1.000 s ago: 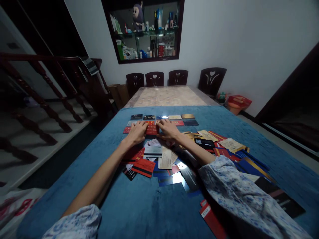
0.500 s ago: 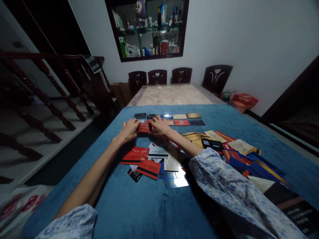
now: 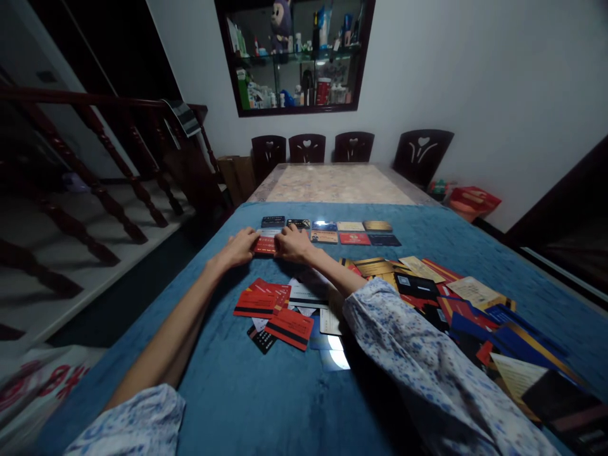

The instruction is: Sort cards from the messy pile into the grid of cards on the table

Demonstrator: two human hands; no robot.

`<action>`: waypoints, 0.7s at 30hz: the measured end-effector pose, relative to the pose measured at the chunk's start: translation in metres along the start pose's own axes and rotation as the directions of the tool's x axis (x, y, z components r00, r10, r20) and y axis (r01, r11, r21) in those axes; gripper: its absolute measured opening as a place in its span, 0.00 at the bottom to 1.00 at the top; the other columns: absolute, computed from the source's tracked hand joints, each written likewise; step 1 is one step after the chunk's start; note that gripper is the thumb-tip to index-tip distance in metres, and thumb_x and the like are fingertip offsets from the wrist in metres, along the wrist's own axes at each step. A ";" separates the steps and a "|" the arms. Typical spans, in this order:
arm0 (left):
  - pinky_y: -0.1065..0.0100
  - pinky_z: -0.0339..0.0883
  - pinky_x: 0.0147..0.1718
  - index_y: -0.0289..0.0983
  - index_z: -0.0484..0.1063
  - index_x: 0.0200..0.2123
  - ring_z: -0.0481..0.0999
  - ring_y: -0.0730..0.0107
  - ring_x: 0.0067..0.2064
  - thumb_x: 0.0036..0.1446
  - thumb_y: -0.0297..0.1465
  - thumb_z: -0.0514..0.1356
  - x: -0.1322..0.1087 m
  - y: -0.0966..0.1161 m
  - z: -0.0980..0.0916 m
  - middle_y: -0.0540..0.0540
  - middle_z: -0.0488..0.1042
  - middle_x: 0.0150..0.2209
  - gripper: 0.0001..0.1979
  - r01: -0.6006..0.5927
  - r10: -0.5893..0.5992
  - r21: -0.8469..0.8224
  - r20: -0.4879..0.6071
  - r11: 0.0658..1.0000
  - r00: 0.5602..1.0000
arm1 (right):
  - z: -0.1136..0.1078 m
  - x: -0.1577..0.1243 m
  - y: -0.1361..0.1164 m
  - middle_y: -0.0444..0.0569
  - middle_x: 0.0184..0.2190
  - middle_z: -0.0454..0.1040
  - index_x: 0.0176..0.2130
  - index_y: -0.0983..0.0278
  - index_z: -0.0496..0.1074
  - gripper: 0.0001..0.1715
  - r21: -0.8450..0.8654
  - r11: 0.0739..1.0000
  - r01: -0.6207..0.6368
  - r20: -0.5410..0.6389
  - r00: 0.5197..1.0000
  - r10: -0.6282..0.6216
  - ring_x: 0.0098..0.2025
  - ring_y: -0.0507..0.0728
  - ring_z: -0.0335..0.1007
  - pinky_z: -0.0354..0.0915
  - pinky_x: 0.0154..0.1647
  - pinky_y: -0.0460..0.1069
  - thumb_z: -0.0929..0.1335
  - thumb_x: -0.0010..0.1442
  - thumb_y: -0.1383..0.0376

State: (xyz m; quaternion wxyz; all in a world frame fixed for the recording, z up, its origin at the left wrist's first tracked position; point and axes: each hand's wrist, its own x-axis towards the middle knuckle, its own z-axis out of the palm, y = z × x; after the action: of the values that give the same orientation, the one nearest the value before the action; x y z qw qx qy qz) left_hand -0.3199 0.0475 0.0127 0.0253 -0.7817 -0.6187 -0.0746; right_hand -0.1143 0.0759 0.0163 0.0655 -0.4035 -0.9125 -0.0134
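Note:
A red bank card (image 3: 265, 246) lies at the left end of the card rows, between my two hands. My left hand (image 3: 239, 246) closes on its left edge with bent fingers. On its right side, my right hand (image 3: 295, 244) grips the other edge, its fingers curled and partly hidden. Just beyond, a pale card (image 3: 268, 232) shows in part. The far row holds a black card (image 3: 273, 221), a blue card (image 3: 324, 225) and a gold card (image 3: 378, 225). A red card (image 3: 354, 239) and a dark navy card (image 3: 385, 240) sit in the nearer row.
Nearer me, a loose pile with a red striped card (image 3: 291, 327) covers part of the blue cloth (image 3: 237, 405). A larger heap with a black card (image 3: 417, 285) spreads at the right. Chairs (image 3: 306, 148) stand beyond the table, and a railing (image 3: 99, 183) runs at left.
The red card and both hands have shifted slightly left relative to the card rows, and the right hand uncovers more of an orange card. The view has turned a little left.

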 end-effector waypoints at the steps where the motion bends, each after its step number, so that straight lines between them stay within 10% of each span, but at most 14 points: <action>1: 0.55 0.65 0.55 0.40 0.71 0.53 0.69 0.53 0.55 0.49 0.22 0.56 0.001 -0.004 0.002 0.41 0.70 0.53 0.26 -0.005 0.005 -0.020 -0.004 1.000 1.000 | 0.001 0.002 -0.001 0.60 0.57 0.66 0.53 0.62 0.71 0.24 0.002 1.000 0.002 0.004 1.000 -0.002 0.59 0.67 0.56 0.62 0.53 0.61 0.67 0.62 0.53; 21: 0.61 0.66 0.55 0.34 0.73 0.52 0.72 0.57 0.52 0.50 0.21 0.56 0.012 -0.029 0.015 0.39 0.73 0.50 0.24 -0.035 0.042 -0.061 0.117 0.998 0.992 | 0.012 0.025 -0.005 0.60 0.57 0.69 0.52 0.61 0.73 0.23 0.020 0.999 0.034 0.086 0.996 -0.036 0.59 0.70 0.57 0.62 0.53 0.65 0.66 0.62 0.54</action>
State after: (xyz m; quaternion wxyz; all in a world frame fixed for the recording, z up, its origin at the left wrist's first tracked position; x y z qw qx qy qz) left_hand -0.3442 0.0673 -0.0017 -0.0331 -0.7970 -0.6013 -0.0458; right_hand -0.1359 0.0920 0.0077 0.0298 -0.3870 -0.9215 0.0115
